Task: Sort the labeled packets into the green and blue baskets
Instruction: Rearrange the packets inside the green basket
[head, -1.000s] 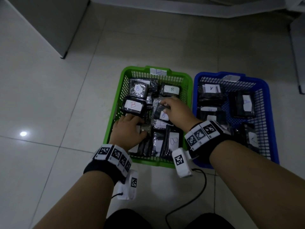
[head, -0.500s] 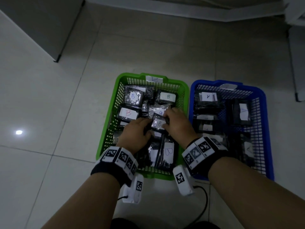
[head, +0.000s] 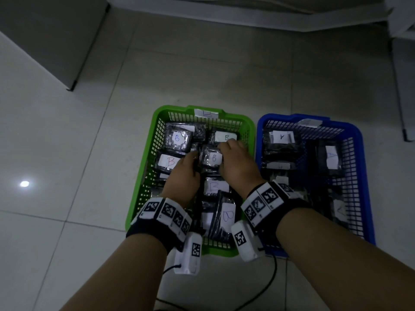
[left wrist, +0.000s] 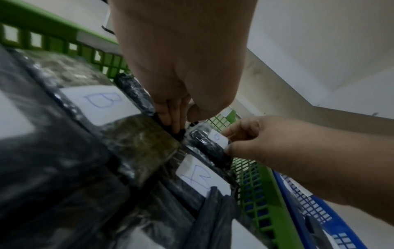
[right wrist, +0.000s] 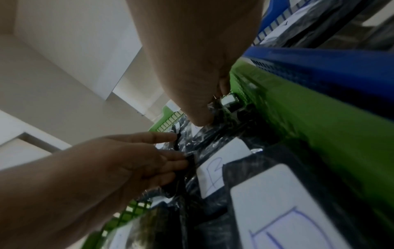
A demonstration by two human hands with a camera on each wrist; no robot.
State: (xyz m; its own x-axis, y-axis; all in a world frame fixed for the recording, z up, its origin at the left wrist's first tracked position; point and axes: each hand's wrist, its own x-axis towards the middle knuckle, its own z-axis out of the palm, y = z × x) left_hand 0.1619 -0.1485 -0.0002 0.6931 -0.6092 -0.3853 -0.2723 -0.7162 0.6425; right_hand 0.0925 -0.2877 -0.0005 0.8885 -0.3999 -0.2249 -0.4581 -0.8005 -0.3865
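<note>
The green basket (head: pixel 157 122) holds several black packets with white B labels. Beside it on the right, the blue basket (head: pixel 363 153) holds packets labelled A. Both hands are inside the green basket. My right hand (head: pixel 235 164) pinches the right edge of a small B packet (head: pixel 213 158) between thumb and fingers, which the left wrist view shows on the packet (left wrist: pixel 204 141). My left hand (head: pixel 186 171) lies at that packet's left side. Its fingers (right wrist: pixel 170 161) are straight and touch the black packets there.
A paper tag marked B sits on the green basket's far rim (head: pixel 205 113). A black cable (head: pixel 269 286) runs over the tiled floor near my wrists. A grey cabinet (head: pixel 45 30) stands at the back left, a furniture leg (head: pixel 402 86) at the right.
The small B packet has gone from between both hands toward the far middle of the green basket. Both hands moved forward with it, and the left fingers have straightened.
</note>
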